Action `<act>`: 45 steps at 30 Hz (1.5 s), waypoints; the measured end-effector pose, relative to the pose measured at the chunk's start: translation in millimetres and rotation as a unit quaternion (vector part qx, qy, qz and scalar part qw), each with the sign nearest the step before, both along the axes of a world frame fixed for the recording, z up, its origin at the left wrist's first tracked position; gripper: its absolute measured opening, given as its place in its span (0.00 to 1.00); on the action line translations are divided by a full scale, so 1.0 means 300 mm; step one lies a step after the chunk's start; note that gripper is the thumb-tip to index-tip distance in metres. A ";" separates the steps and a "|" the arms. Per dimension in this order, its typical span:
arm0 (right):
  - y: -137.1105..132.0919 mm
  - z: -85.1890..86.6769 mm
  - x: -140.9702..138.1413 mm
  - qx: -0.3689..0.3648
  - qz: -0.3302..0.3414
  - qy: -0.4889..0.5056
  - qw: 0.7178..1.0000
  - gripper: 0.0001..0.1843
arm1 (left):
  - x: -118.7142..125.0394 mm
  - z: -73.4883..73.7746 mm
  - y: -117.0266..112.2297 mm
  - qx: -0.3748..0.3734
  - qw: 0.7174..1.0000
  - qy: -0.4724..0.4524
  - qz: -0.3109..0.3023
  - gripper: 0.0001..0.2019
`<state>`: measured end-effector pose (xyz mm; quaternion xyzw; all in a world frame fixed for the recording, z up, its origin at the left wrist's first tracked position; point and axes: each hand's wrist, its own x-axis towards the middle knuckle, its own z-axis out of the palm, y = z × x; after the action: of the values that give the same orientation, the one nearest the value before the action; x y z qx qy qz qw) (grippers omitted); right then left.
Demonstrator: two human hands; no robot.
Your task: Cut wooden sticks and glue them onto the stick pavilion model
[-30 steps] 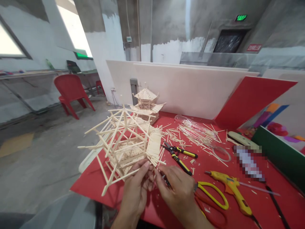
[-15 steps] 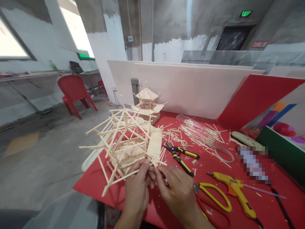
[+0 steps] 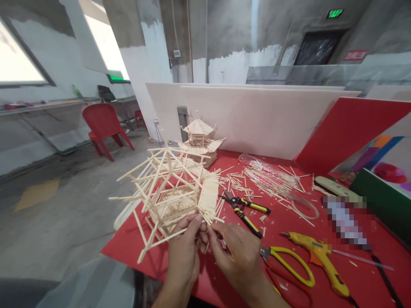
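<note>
A large frame of pale wooden sticks [image 3: 170,192], shaped like a pavilion roof, lies tilted on the red table [image 3: 289,273]. My left hand [image 3: 184,252] grips its near lower edge, fingers closed on the sticks. My right hand [image 3: 239,256] is pinched at the same edge, right beside the left fingers, on a thin stick I can barely make out. A small finished stick pavilion [image 3: 199,139] stands behind the frame.
Black-and-yellow cutters [image 3: 245,209], yellow-handled scissors [image 3: 285,263] and a yellow glue gun [image 3: 321,261] lie to my right. Loose sticks and a clear bag [image 3: 269,175] are scattered behind them. White [image 3: 250,115] and red boards [image 3: 346,128] lean at the back. A red chair [image 3: 102,128] stands far left.
The camera has drifted slightly left, so everything sits a bit further right. Both hands stay at the frame's lower edge with almost no movement.
</note>
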<state>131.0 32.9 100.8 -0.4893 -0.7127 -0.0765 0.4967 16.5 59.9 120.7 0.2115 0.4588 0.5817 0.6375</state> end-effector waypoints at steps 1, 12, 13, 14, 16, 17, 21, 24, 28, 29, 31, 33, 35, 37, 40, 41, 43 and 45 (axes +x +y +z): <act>-0.001 -0.001 0.000 -0.002 0.001 0.000 1.000 0.04 | -0.001 -0.002 0.001 0.001 1.000 0.000 0.001 0.15; -0.001 -0.008 -0.006 0.002 -0.009 0.009 1.000 0.04 | -0.004 -0.007 0.005 0.013 1.000 0.004 -0.007 0.14; -0.001 -0.007 -0.007 0.005 -0.009 0.010 1.000 0.04 | -0.005 -0.008 0.005 0.016 1.000 0.005 -0.009 0.14; -0.001 -0.007 -0.008 0.007 -0.008 0.011 1.000 0.04 | -0.006 -0.009 0.005 0.019 1.000 0.005 -0.013 0.14; -0.001 -0.009 -0.007 0.006 -0.008 0.010 1.000 0.04 | -0.007 -0.012 0.005 0.022 1.000 0.008 -0.018 0.14; -0.001 -0.010 -0.006 0.005 -0.008 0.010 1.000 0.04 | -0.007 -0.012 0.005 0.022 1.000 0.009 -0.018 0.14; 0.000 -0.008 0.000 0.008 -0.009 0.005 1.000 0.04 | -0.007 -0.012 0.004 0.022 0.999 0.018 -0.017 0.14; 0.000 0.000 0.003 0.015 -0.017 -0.002 1.000 0.04 | -0.006 -0.010 0.005 0.027 0.999 0.030 -0.026 0.14; -0.001 0.001 0.007 0.007 -0.015 -0.007 1.000 0.04 | -0.006 -0.009 0.007 0.023 0.999 0.033 -0.023 0.15; -0.002 -0.001 0.009 0.005 -0.014 -0.008 1.000 0.04 | -0.007 -0.010 0.008 0.023 0.999 0.033 -0.023 0.15; -0.003 -0.007 0.011 0.003 -0.016 -0.008 1.000 0.06 | -0.008 -0.014 0.008 0.025 0.999 0.033 -0.027 0.15; -0.002 -0.013 0.013 0.004 -0.029 -0.007 1.000 0.12 | -0.009 -0.017 0.008 0.026 0.999 0.034 -0.030 0.14; -0.001 -0.015 0.014 0.004 -0.039 -0.003 0.999 0.17 | -0.009 -0.019 0.009 0.025 0.999 0.032 -0.029 0.14; 0.002 -0.015 0.016 0.000 -0.038 0.002 0.999 0.18 | -0.007 -0.018 0.010 0.020 0.999 0.029 -0.026 0.14; 0.007 -0.016 0.018 -0.005 -0.026 0.011 1.000 0.16 | -0.004 -0.015 0.010 0.015 0.999 0.025 -0.024 0.15; 0.009 -0.016 0.019 -0.004 -0.022 0.014 1.000 0.16 | -0.004 -0.013 0.010 0.016 0.999 0.025 -0.026 0.15; 0.013 -0.017 0.020 -0.004 -0.012 0.020 1.000 0.15 | -0.005 -0.012 0.009 0.018 0.999 0.028 -0.028 0.14; 0.016 -0.016 0.020 -0.003 -0.006 0.025 1.000 0.15 | -0.006 -0.012 0.008 0.021 0.999 0.035 -0.029 0.14</act>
<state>136.9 37.5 96.0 -0.4964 -0.6974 -0.0647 0.5129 14.6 62.3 117.2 0.2580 0.4619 0.5649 0.6332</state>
